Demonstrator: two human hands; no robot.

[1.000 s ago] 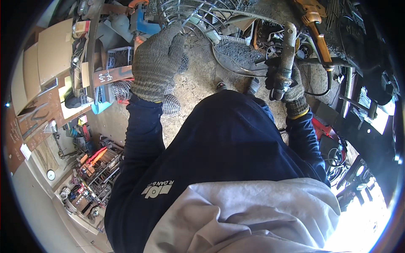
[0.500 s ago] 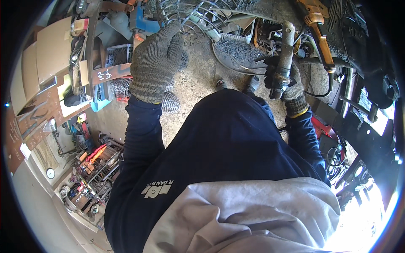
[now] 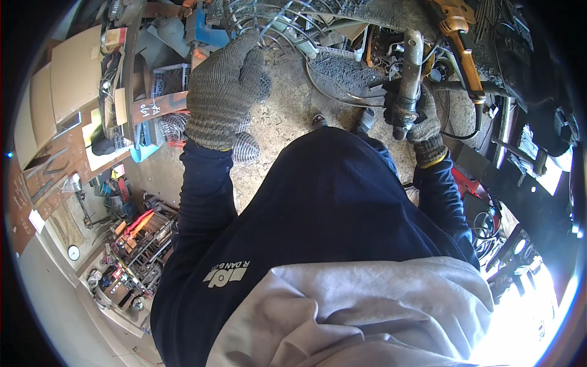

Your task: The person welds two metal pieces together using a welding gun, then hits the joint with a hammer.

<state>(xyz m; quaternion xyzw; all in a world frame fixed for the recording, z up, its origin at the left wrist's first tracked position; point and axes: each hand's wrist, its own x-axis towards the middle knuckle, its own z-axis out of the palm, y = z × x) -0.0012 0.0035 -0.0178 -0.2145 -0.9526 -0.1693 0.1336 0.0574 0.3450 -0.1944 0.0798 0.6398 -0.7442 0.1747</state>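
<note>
A round cage of bent grey wire (image 3: 287,24), standing on the concrete floor (image 3: 287,116), is being gripped by the gloved left hand (image 3: 226,92), while a grimy cylindrical tool (image 3: 408,79) is being clasped by the right hand (image 3: 422,119).

Pretty clearly a metalworking shop I'm looking down into, maybe a welding or repair place. Bare, stained concrete floor (image 3: 287,122), rusty steel plates (image 3: 55,165) stacked on the left, and a rack of hand tools (image 3: 137,244) with red handles nearer on that side. Bent wire guards (image 3: 275,21) sit at the far end, cables and dark machine parts (image 3: 520,67) crowd the right, and there's scrap clutter everywhere.
</note>
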